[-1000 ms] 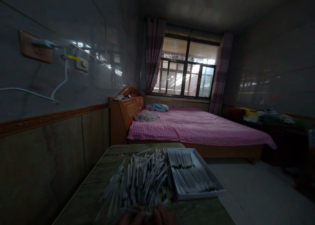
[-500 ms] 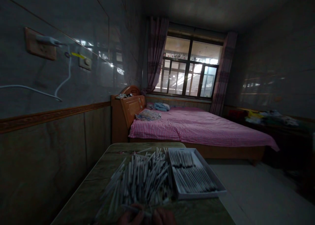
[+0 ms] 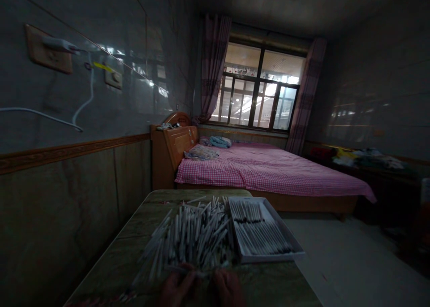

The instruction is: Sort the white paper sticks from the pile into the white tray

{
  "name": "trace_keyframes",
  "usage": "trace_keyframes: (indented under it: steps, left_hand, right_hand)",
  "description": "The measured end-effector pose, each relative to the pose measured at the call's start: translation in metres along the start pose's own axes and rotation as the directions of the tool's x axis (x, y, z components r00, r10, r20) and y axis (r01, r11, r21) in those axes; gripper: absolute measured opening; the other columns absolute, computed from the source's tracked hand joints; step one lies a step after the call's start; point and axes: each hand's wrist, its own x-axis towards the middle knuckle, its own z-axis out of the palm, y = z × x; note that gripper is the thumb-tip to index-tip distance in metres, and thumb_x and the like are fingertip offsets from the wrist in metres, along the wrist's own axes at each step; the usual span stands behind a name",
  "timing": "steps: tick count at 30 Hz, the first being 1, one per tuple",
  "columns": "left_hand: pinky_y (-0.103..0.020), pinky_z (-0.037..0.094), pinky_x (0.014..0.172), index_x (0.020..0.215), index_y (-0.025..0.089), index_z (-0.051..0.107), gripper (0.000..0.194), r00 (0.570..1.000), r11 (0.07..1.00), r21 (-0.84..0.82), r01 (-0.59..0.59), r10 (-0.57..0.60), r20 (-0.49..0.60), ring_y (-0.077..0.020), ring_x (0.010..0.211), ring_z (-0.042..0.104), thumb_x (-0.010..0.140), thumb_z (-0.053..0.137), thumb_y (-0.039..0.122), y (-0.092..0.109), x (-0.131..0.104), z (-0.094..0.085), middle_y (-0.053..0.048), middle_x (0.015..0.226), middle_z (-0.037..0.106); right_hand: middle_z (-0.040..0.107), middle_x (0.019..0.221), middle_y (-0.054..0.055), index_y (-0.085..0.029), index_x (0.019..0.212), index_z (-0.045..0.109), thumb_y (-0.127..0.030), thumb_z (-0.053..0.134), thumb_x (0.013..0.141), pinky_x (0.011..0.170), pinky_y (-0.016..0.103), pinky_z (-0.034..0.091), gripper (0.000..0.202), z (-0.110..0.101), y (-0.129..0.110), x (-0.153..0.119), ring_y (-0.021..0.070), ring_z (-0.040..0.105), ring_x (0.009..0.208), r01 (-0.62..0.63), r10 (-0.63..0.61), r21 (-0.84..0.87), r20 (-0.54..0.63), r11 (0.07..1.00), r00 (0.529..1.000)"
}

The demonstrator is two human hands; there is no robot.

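Low at the table's near edge, my left hand (image 3: 178,288) pinches a thin white stick (image 3: 172,268), pen-like in shape, lying crosswise. My right hand (image 3: 227,289) is beside it with fingers closed at the stick's right end; what those fingertips grip is too dark and blurred to make out. Just beyond both hands lies a loose heap of similar white sticks (image 3: 198,228), some with dark ends. To its right, a shallow white box (image 3: 268,258) holds more of them in two neat rows, dark tips toward me.
The heap and box rest on a greenish marbled table (image 3: 124,248). Behind it stands a bed (image 3: 268,172) with a pink checked cover and wooden headboard (image 3: 168,150). A tiled wall with a socket (image 3: 50,56) and white cable (image 3: 90,92) runs along the left.
Both hands show higher in the picture and more of them is visible; the whole view has shifted slightly. The stick stays between the hands. Heap and box look unchanged.
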Motion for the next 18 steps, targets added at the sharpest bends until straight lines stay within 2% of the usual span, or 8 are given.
trace_keyframes:
  steps: [2,4,7,9,12,18]
  left_hand:
    - [-0.026,0.051,0.053,0.077,0.022,0.064,0.05,0.996,0.996,-0.088,0.027,-0.034,-0.081,-0.0196,0.059,0.072,0.044,0.096,0.043,-0.001,0.004,-0.003,0.001,0.062,0.075]
    - [-0.026,0.053,0.058,0.08,0.022,0.064,0.045,0.99,0.986,-0.152,0.073,-0.09,-0.108,-0.0198,0.063,0.074,0.049,0.095,0.034,-0.002,0.008,-0.006,-0.001,0.065,0.077]
    - [-0.025,0.053,0.058,0.083,0.022,0.063,0.038,0.988,0.981,-0.173,0.083,-0.103,-0.113,-0.019,0.066,0.075,0.058,0.092,0.026,-0.004,0.011,-0.008,-0.001,0.067,0.078]
    - [-0.024,0.052,0.056,0.084,0.023,0.062,0.036,0.989,0.985,-0.157,0.073,-0.091,-0.112,-0.0184,0.065,0.074,0.061,0.09,0.023,-0.005,0.012,-0.008,0.0,0.067,0.077]
    - [-0.024,0.051,0.057,0.082,0.025,0.061,0.037,0.988,0.989,-0.113,0.098,-0.11,-0.109,-0.0194,0.064,0.074,0.06,0.09,0.023,-0.005,0.012,-0.007,0.001,0.065,0.076]
    - [-0.025,0.051,0.057,0.079,0.022,0.062,0.049,0.994,0.995,-0.086,0.053,-0.061,-0.092,-0.0197,0.064,0.073,0.047,0.095,0.038,-0.003,0.006,-0.003,-0.002,0.065,0.076]
  right_hand:
    - [0.072,0.076,0.003,-0.026,0.086,0.07,-0.04,0.039,0.104,0.065,0.023,0.051,0.039,-0.013,-0.001,0.011,0.0184,0.07,0.071,0.066,-0.065,-0.045,0.014,0.997,0.998]
    - [0.074,0.089,0.004,-0.026,0.099,0.071,-0.027,0.045,0.1,0.067,0.021,0.049,0.026,-0.027,-0.003,0.02,0.0169,0.071,0.077,0.125,-0.118,-0.135,0.054,0.983,0.992]
    - [0.072,0.105,0.003,-0.03,0.103,0.072,-0.013,0.053,0.088,0.064,0.019,0.047,0.029,-0.04,-0.004,0.028,0.0159,0.072,0.08,0.122,-0.087,-0.353,0.112,0.928,0.99]
    - [0.071,0.106,0.004,-0.03,0.099,0.073,-0.008,0.055,0.084,0.064,0.019,0.047,0.033,-0.041,-0.003,0.029,0.0167,0.073,0.081,0.12,-0.06,-0.456,0.145,0.882,0.988]
    - [0.071,0.105,0.006,-0.03,0.101,0.073,-0.005,0.054,0.082,0.064,0.021,0.048,0.037,-0.035,0.0,0.029,0.0192,0.073,0.085,0.12,-0.031,-0.514,0.178,0.849,0.984]
    - [0.071,0.105,0.007,-0.028,0.099,0.071,0.0,0.052,0.077,0.067,0.024,0.05,0.041,-0.027,0.002,0.027,0.0225,0.072,0.09,0.086,-0.001,-0.576,0.147,0.813,0.989]
